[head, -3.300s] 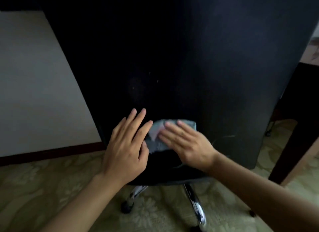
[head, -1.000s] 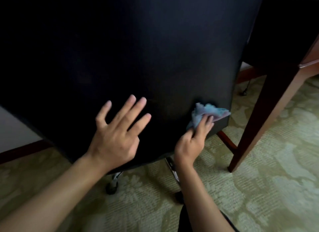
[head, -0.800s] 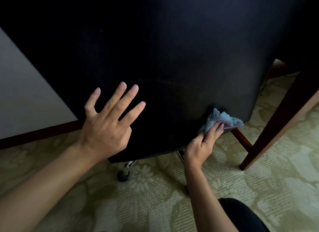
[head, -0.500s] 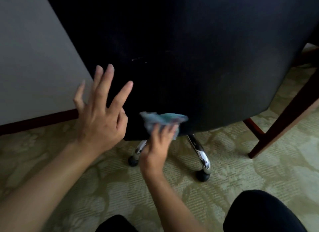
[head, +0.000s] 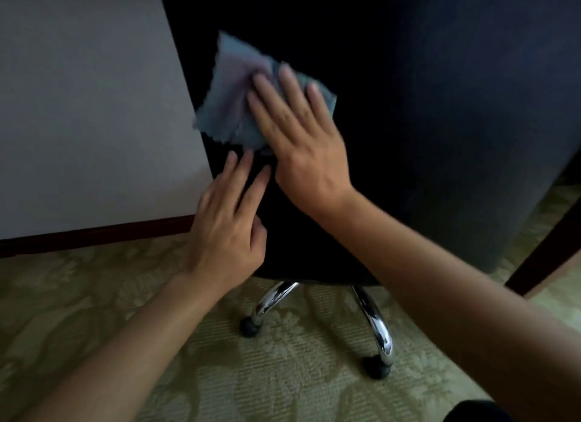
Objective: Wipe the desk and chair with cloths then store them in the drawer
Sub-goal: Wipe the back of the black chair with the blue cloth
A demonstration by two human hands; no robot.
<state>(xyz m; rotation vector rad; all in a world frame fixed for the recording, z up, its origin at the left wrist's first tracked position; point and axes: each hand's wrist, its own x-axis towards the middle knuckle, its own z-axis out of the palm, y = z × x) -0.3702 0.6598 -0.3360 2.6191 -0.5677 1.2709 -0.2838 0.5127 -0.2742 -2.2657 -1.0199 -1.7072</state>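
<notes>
Cloth, one, pressed on chair by right hand, left hand below.

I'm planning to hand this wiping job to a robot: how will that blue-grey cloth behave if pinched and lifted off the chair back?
The cloth looks thin and creased, so it would probably droop limply. It seems light: the right hand pins it with flat fingers alone. Released, it would likely slide down the chair back.

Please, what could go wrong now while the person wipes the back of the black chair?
1. The black chair back stands on chrome wheeled legs, so pressing may roll it away.
2. The right hand only presses flat on the grey-blue cloth, which may slip and fall.
3. The left hand rests lightly on the chair, giving little support.
</notes>
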